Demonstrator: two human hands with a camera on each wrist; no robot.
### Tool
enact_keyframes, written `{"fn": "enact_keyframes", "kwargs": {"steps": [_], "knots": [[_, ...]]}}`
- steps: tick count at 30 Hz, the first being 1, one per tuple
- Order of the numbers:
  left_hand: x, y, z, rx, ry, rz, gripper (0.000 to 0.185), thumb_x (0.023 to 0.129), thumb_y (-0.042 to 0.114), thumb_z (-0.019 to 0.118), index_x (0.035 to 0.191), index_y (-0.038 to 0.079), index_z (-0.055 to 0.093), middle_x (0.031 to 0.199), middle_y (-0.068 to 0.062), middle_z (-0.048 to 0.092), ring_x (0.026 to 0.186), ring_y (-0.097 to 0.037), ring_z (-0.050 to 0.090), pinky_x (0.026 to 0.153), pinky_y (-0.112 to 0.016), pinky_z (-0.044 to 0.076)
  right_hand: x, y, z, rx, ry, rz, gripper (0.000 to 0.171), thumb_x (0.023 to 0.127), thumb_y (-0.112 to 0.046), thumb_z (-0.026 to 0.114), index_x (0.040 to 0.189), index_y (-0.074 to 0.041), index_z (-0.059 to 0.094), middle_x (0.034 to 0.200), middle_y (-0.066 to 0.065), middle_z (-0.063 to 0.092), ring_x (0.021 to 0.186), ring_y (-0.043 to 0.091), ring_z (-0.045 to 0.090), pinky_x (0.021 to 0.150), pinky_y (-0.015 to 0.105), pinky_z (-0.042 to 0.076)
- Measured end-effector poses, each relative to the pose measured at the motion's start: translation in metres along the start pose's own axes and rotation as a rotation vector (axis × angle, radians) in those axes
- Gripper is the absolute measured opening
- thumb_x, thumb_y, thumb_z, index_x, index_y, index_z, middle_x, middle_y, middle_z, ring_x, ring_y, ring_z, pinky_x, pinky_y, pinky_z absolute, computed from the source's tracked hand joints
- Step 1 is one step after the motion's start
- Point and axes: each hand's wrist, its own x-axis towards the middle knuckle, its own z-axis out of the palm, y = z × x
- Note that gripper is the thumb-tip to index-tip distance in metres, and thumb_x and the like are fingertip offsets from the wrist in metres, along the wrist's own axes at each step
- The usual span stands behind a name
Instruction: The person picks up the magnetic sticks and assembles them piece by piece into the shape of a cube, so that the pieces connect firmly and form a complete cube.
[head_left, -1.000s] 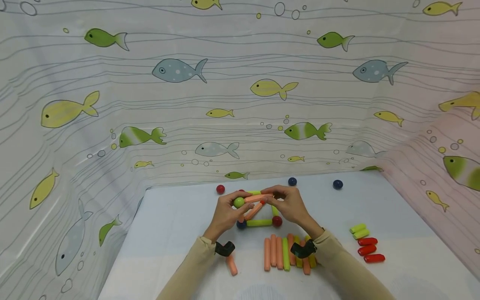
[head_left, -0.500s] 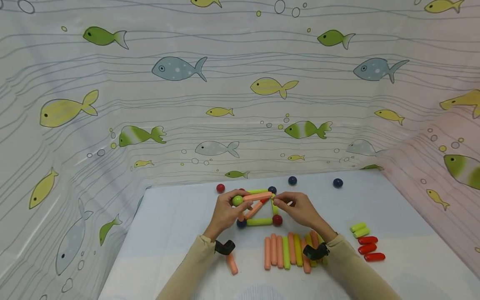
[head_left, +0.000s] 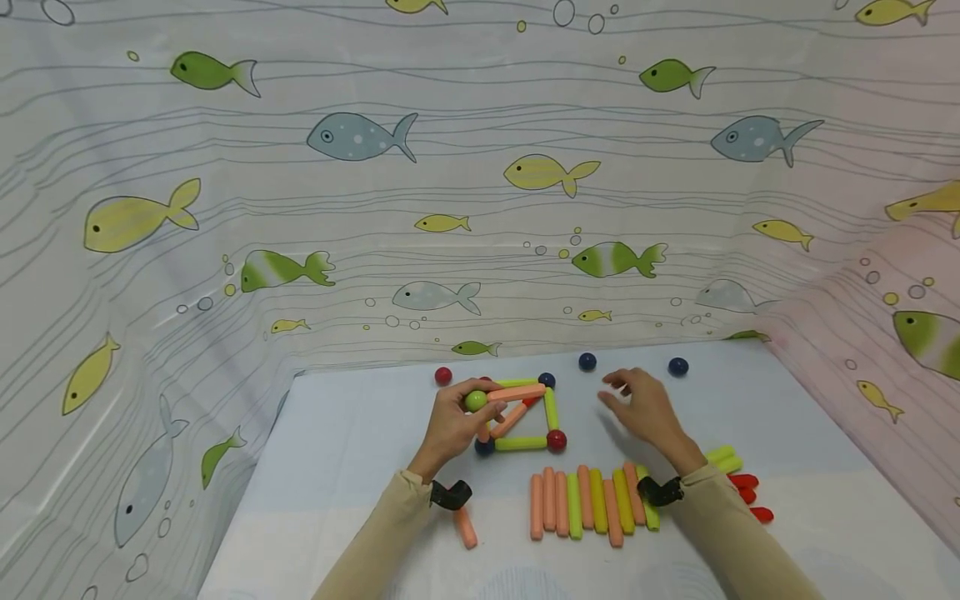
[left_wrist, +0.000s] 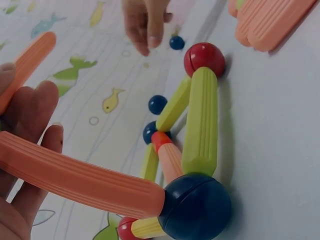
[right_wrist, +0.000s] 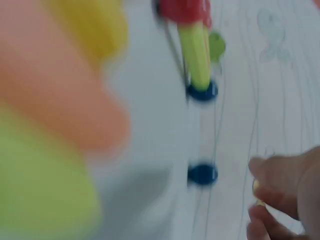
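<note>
In the head view, the left hand (head_left: 452, 427) grips the green ball (head_left: 476, 402), a salmon rod (head_left: 517, 392) jutting from it above the square frame (head_left: 522, 443); the right hand (head_left: 647, 408) hovers well apart, fingers parted, holding nothing. A steady left grip should spare the joints. In the left wrist view, a lower rod (left_wrist: 80, 180) meets the dark blue corner ball (left_wrist: 197, 207); twisting could probably lever it loose. In the right wrist view, a loose blue ball (right_wrist: 202, 174) lies on the surface (right_wrist: 145, 125); blurred rods (right_wrist: 65, 105) near the lens could get nudged by the wrist.

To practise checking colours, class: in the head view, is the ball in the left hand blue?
No, the left hand holds a green ball, with an orange stick extending from it.
</note>
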Motion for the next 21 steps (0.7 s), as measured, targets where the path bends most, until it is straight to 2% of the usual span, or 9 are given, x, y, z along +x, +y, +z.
{"fn": "enact_keyframes", "kwargs": {"steps": [2,4,6,9,12,15,21], "knots": [[0.000,0.000,0.000,-0.004,0.002,0.005,0.024,0.096,0.002,0.077,0.119,-0.001,0.075,0.099,-0.024,0.078,0.077,-0.020,0.080,0.078,-0.024,0.062,0.009,0.015,-0.012,-0.062,0.069,0.066,0.036,0.096,-0.015,0.077,0.127,0.003,0.070,0.119,0.028,0.065,0.108,0.044,0.061,0.085,0.058,0.054],[0.000,0.000,-0.001,-0.010,0.002,0.010,0.023,0.096,0.002,0.076,0.119,-0.001,0.074,0.098,-0.024,0.077,0.076,-0.022,0.080,0.079,-0.025,0.063,0.017,0.032,-0.023,-0.110,0.087,0.142,0.045,0.098,-0.014,0.074,0.136,0.005,0.063,0.131,0.036,0.056,0.120,0.053,0.051,0.088,0.065,0.051],[0.001,0.000,-0.001,-0.019,0.001,0.013,0.023,0.096,0.002,0.076,0.119,-0.002,0.074,0.098,-0.025,0.077,0.076,-0.022,0.080,0.078,-0.026,0.063,0.024,0.048,-0.032,-0.146,0.069,0.207,0.051,0.099,-0.014,0.071,0.144,0.006,0.056,0.139,0.040,0.047,0.127,0.058,0.042,0.091,0.070,0.048],[0.001,0.001,-0.001,-0.037,-0.007,0.005,0.023,0.096,0.002,0.076,0.119,-0.002,0.074,0.098,-0.025,0.077,0.075,-0.021,0.080,0.076,-0.028,0.064,0.031,0.071,-0.038,-0.192,-0.008,0.270,0.055,0.100,-0.014,0.068,0.148,0.007,0.051,0.145,0.044,0.041,0.130,0.063,0.037,0.094,0.072,0.045],[0.000,0.002,0.000,-0.047,-0.010,-0.005,0.023,0.096,0.002,0.076,0.118,-0.002,0.074,0.097,-0.026,0.076,0.075,-0.018,0.079,0.073,-0.030,0.065,0.031,0.086,-0.040,-0.219,-0.098,0.311,0.055,0.101,-0.014,0.066,0.149,0.008,0.050,0.144,0.046,0.042,0.128,0.065,0.039,0.095,0.072,0.045],[0.000,0.001,0.001,-0.052,-0.009,-0.011,0.023,0.096,0.001,0.076,0.118,-0.003,0.074,0.097,-0.026,0.076,0.075,-0.018,0.079,0.072,-0.033,0.065,0.030,0.097,-0.037,-0.231,-0.147,0.327,0.049,0.102,-0.013,0.064,0.146,0.007,0.053,0.139,0.044,0.049,0.125,0.065,0.045,0.093,0.072,0.048],[-0.001,0.001,0.001,-0.050,0.000,-0.018,0.023,0.095,0.002,0.077,0.118,-0.003,0.074,0.099,-0.026,0.075,0.075,-0.017,0.079,0.072,-0.034,0.065,0.027,0.101,-0.033,-0.209,-0.113,0.285,0.037,0.100,-0.008,0.065,0.132,0.009,0.063,0.124,0.043,0.062,0.117,0.064,0.058,0.091,0.071,0.050]]}}
